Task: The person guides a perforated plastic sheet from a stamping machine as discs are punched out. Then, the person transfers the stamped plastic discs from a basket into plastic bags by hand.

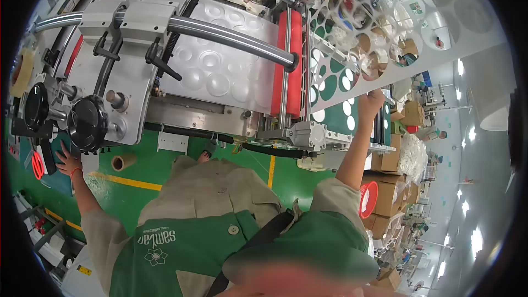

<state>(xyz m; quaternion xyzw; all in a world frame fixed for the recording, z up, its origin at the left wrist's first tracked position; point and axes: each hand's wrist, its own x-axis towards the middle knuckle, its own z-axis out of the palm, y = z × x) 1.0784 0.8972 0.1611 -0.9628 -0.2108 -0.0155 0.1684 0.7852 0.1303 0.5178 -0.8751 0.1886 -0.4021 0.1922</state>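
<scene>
My left hand (69, 161) rests with fingers spread at the left, beside a dark green surface below the machine's black knobs. Red-handled scissors (37, 165) lie just left of it. On the right, my right hand (372, 100) is closed on the lower edge of a white sheet (440, 61) full of large round holes. That sheet rises from the machine's right end toward the upper right. White discs (350, 122) lie on the green belt (331, 126) near my right hand.
A press machine with steel bars (231, 38), a red roller (295, 65) and black knobs (88, 124) stands before me. A cardboard tube (124, 161) lies on the green floor. Cardboard boxes (389, 195) and a red basket (368, 199) stand at the right. People are farther off.
</scene>
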